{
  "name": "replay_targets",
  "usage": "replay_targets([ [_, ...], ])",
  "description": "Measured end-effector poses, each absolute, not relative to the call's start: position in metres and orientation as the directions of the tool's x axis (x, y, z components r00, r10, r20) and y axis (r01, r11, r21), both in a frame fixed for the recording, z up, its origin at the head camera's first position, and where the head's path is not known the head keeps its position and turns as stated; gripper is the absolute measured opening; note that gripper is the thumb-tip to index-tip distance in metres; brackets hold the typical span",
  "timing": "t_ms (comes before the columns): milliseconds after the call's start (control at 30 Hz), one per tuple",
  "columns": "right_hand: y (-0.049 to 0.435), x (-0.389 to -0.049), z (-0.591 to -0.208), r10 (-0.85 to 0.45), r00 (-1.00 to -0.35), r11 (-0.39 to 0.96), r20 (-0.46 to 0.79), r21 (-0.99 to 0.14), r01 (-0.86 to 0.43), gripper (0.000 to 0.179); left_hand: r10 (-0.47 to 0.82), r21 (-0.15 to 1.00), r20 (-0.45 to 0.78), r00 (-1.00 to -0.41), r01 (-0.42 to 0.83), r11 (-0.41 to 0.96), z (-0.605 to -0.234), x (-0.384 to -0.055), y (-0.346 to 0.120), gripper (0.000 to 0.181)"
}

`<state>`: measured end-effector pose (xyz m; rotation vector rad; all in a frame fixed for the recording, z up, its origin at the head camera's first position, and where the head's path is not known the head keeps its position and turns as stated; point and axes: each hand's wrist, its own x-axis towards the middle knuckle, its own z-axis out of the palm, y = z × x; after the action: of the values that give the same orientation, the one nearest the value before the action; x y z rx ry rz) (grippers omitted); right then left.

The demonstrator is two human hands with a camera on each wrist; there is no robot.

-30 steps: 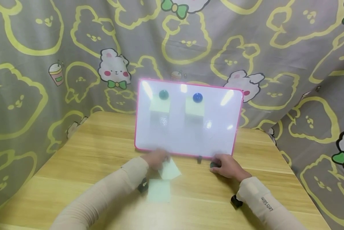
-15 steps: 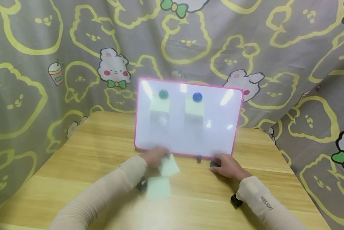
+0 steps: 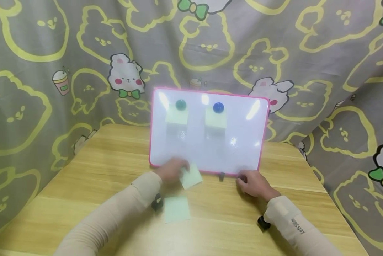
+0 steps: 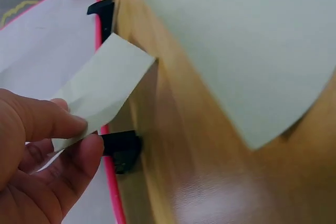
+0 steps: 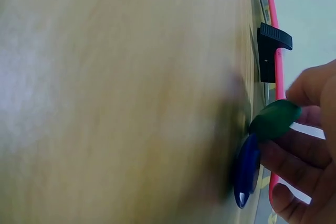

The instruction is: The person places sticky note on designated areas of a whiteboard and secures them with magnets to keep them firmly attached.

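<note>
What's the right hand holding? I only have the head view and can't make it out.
Observer: Right wrist view: the right hand grips a glossy green round disc.
Operator: Anything else by those fingers?
Observer: Yes, a glossy blue round disc right by the fingertips; can't tell whether it's gripped too.
Operator: Left hand's blurred here. How's its grip?
Observer: Left wrist view: the left hand pinches a pale green square paper note between thumb and fingers.
</note>
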<state>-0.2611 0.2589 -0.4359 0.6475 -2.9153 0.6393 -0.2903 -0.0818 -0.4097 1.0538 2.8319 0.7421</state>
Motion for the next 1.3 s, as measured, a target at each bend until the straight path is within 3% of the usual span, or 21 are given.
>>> replay_targets([
  [600,0.261,-0.261,-0.432,-0.377,-0.911,0.834,0.167,-0.367,-0.412,0.005,0.595,0.440,0.130,-0.793,0.584,0.683,-0.386,-0.298,-0.072,0.032],
  [1300,0.271,-0.266,-0.419,-0.356,-0.920,0.831,0.165,-0.393,-0.393,0.007,0.626,0.503,0.088,-0.775,0.577,0.643,-0.358,-0.305,-0.055,0.060],
])
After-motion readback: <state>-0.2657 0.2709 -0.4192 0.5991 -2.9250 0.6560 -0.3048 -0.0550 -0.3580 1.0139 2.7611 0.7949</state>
